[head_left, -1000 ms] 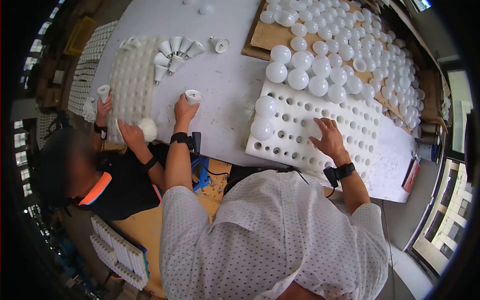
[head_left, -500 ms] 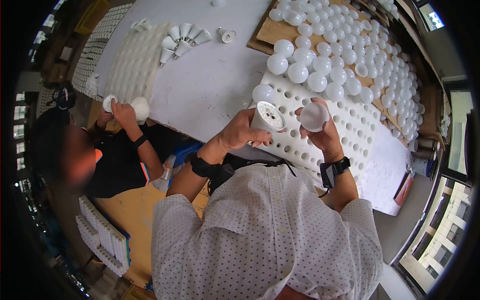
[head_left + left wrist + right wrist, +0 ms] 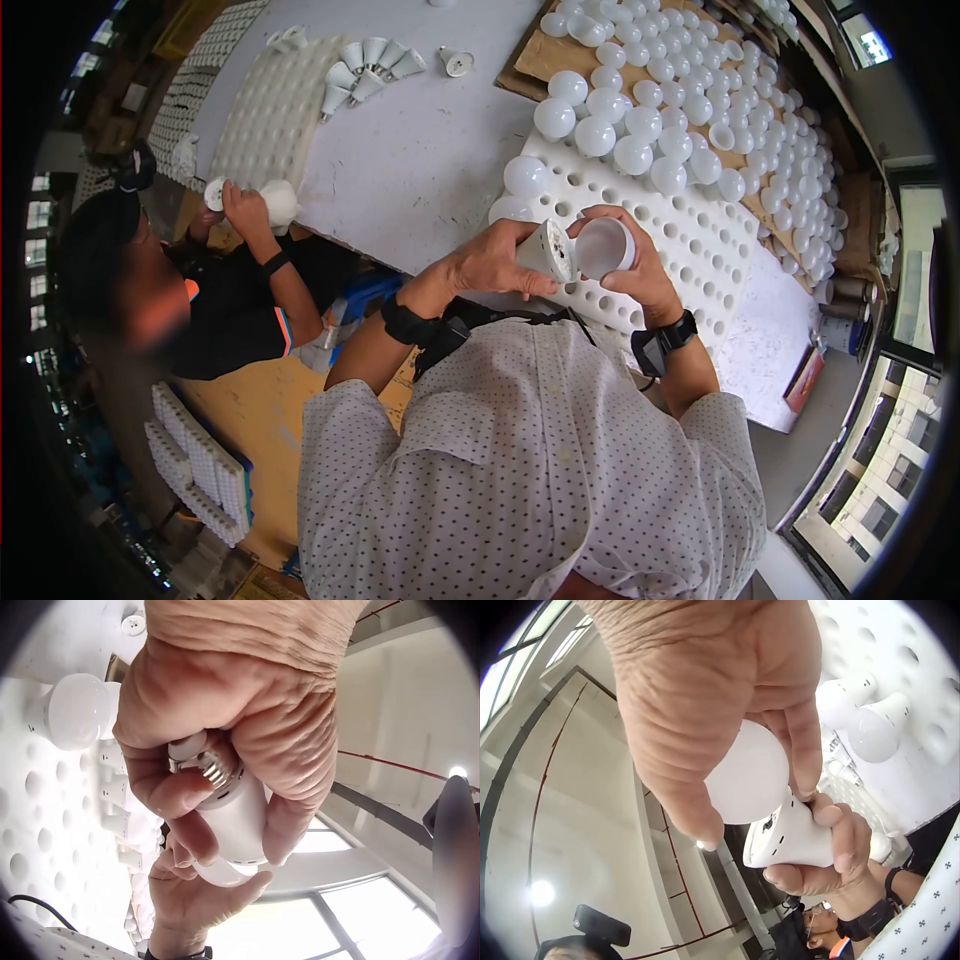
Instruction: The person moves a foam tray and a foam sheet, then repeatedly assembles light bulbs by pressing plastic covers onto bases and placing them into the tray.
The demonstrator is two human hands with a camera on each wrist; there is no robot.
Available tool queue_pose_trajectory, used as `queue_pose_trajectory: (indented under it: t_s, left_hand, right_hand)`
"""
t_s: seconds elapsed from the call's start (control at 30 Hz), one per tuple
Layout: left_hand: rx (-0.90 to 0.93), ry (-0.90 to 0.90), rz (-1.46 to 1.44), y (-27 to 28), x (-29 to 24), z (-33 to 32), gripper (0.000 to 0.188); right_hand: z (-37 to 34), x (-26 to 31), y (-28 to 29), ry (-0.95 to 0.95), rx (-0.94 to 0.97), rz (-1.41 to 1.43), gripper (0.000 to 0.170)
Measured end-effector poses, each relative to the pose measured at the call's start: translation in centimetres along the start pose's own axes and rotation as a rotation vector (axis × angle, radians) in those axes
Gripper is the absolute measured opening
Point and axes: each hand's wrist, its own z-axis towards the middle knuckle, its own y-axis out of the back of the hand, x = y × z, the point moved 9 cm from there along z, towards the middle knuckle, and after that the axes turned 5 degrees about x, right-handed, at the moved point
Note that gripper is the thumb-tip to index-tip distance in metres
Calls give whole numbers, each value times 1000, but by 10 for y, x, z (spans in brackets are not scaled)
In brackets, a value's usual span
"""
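My left hand (image 3: 490, 262) grips a white bulb base (image 3: 545, 252) by its tapered body, its open face turned toward my right hand. In the left wrist view the metal screw end of the base (image 3: 234, 817) sits among the curled fingers. My right hand (image 3: 642, 275) holds a round white bulb cover (image 3: 604, 249), hollow side facing up and left in the head view. Cover and base are close together, rims almost meeting at an angle. In the right wrist view the cover (image 3: 751, 776) lies between thumb and fingers, right above the base (image 3: 799, 832).
Beneath my hands is a white foam tray (image 3: 690, 245) with rows of holes. Many bulb covers (image 3: 690, 105) lie on cardboard at back right. Several bulb bases (image 3: 370, 65) stand grouped on the table. At left another person's hands (image 3: 245, 212) work beside a second foam tray (image 3: 270, 120).
My left hand has brought the base over from the table's left side. My right hand has picked up a cover, and the two parts have come together, tilting toward each other.
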Motion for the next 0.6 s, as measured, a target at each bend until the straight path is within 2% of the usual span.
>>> queue_pose_trajectory:
  t_s: [0.1,0.17,0.2,0.27,0.37,0.47,0.6]
  left_hand:
    - [34,69,39,0,2,-5,52]
    - [45,205,117,3,14,-8,53]
    - [44,206,115,3,14,-9,53]
    - [15,265,377,9,18,-11,54]
    - [16,293,510,9,16,-10,54]
    - [17,327,540,8,15,-11,52]
    - [27,308,558,9,15,-13,54]
  right_hand:
    - [1,1,-4,6,32,-105,73]
    - [1,-1,-7,-17,61,-355,76]
    - [2,2,-9,-19,61,-354,76]
    - [5,11,-27,-36,169,-826,79]
    - [7,4,-35,-132,210,-898,80]
    - [8,-3,-38,-148,223,-933,79]
    - [12,-7,-45,-84,214,-904,77]
